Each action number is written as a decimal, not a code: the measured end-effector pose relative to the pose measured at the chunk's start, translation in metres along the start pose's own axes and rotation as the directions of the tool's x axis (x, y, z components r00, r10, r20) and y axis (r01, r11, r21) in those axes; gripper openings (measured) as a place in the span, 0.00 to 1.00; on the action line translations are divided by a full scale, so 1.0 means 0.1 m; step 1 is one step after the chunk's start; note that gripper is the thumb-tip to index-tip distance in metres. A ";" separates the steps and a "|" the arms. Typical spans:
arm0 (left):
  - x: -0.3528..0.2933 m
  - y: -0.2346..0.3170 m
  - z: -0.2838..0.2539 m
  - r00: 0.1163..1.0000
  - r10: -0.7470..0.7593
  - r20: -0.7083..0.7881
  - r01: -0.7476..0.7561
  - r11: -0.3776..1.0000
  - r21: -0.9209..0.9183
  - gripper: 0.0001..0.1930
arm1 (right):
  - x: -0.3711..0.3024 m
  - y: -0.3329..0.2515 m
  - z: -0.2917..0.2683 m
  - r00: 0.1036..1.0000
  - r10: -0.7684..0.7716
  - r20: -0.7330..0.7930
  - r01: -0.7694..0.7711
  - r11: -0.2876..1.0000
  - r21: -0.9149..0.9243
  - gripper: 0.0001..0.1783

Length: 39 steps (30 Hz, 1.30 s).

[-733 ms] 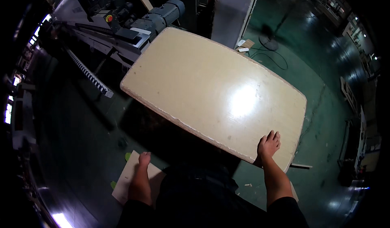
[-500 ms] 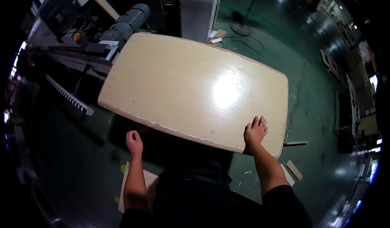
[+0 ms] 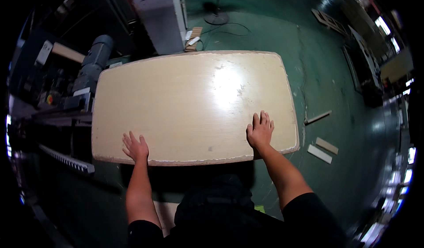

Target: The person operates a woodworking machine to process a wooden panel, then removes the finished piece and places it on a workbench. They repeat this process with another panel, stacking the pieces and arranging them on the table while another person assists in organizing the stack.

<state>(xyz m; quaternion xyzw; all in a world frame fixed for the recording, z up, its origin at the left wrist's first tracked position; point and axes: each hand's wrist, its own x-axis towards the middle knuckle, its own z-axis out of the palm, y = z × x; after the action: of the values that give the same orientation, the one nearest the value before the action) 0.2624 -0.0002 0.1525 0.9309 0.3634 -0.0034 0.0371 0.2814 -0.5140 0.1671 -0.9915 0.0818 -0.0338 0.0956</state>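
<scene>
A large pale wood-coloured panel [image 3: 176, 98] with rounded corners and rough, ragged edges lies flat at waist height before me. Overhead light glares on its right half, where a few chips and scuffs show. My left hand [image 3: 136, 147] rests on the near left part of the surface, fingers spread. On the near right part lies my right hand [image 3: 259, 132], palm down with the fingers apart. Neither hand grips anything. What bears the panel from below is hidden in shadow.
Left of the panel stands a machine with a grey motor [image 3: 95, 58] and a toothed rail [image 3: 66, 160]. A grey cabinet [image 3: 159, 20] rises behind. Wood strips [image 3: 326, 145] lie on the green floor at right. A round stand base [image 3: 216, 18] trails a cable at the back.
My left hand has come up from beside the near edge onto the panel and opened. My right hand stays on the panel. The panel appears turned in view, its near edge now nearly level.
</scene>
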 end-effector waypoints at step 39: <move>0.03 0.01 0.07 0.999 0.033 -0.042 -0.033 0.999 -0.001 0.36 | 0.00 0.03 0.20 0.995 -0.038 -0.093 0.034 0.998 -0.049 0.31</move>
<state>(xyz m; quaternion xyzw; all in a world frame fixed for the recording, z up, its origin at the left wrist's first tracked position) 0.2655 0.0004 0.1451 0.9367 0.3485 0.0173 0.0305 0.2827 -0.5135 0.1468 -0.9921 0.0692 -0.0799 0.0675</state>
